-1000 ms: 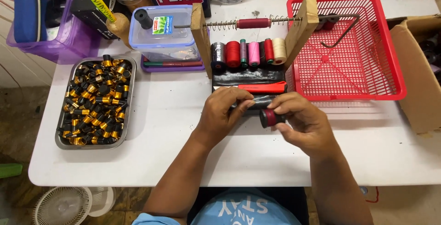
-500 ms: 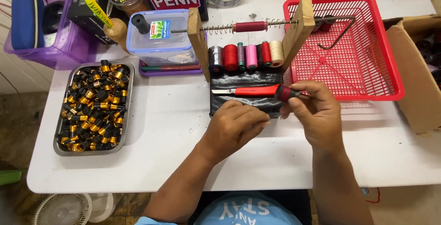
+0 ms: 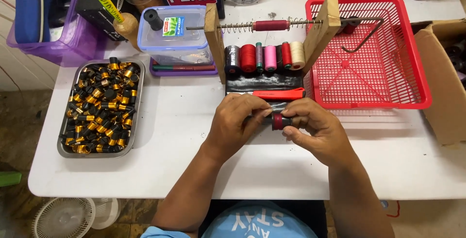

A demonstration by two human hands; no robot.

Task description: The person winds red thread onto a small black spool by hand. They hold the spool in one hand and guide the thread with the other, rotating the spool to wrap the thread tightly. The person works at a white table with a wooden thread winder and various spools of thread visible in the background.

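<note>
White table (image 3: 184, 136), metal tray (image 3: 137, 103) of black-gold parts left, wooden thread rack (image 3: 213, 39) far centre, red basket (image 3: 417, 103) right, purple bin (image 3: 73, 48) far left

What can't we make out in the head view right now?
- Red-wrapped part: its left end is hidden by the left hand and right hand.
- Cardboard box: cut off by the right edge.
- Black-and-gold pieces in the metal tray: too small to identify.
</note>
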